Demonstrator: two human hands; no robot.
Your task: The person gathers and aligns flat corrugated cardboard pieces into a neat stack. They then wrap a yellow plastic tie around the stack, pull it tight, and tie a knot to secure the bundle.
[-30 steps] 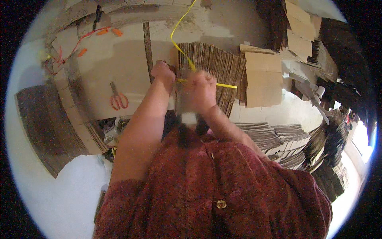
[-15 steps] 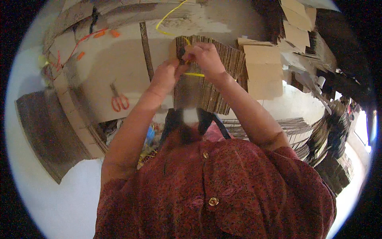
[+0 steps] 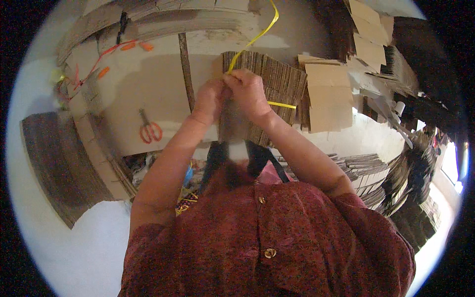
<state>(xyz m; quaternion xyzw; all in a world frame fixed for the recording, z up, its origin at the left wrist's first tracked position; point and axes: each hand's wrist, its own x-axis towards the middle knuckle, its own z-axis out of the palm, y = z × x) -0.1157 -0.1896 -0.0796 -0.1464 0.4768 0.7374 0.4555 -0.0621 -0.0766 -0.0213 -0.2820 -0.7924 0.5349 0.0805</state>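
A bundle of cardboard pieces (image 3: 282, 74) lies on the table before me, edges up. A yellow strap (image 3: 282, 104) runs across it, and its loose end stretches up and away from my fingers. My right hand (image 3: 249, 94) is closed on the strap at the bundle's left part. Close against it, my left hand (image 3: 210, 99) is also closed, with its fingertips partly hidden. Whether a knot lies between the fingers cannot be seen. Scissors (image 3: 150, 132) with orange-red handles rest on the table, left of my left forearm.
Flat cardboard sheets (image 3: 330, 94) sit right of the bundle. More stacked cardboard stands at the far left (image 3: 62, 168) and along the back (image 3: 173, 24). Red strap (image 3: 101, 59) and orange scraps (image 3: 103, 73) lie at the back left. A dark strip (image 3: 186, 72) crosses the table.
My hands have drawn together and sit slightly nearer to me. The strap's loose end has swung from the left to the right, and more of its band shows right of my right hand.
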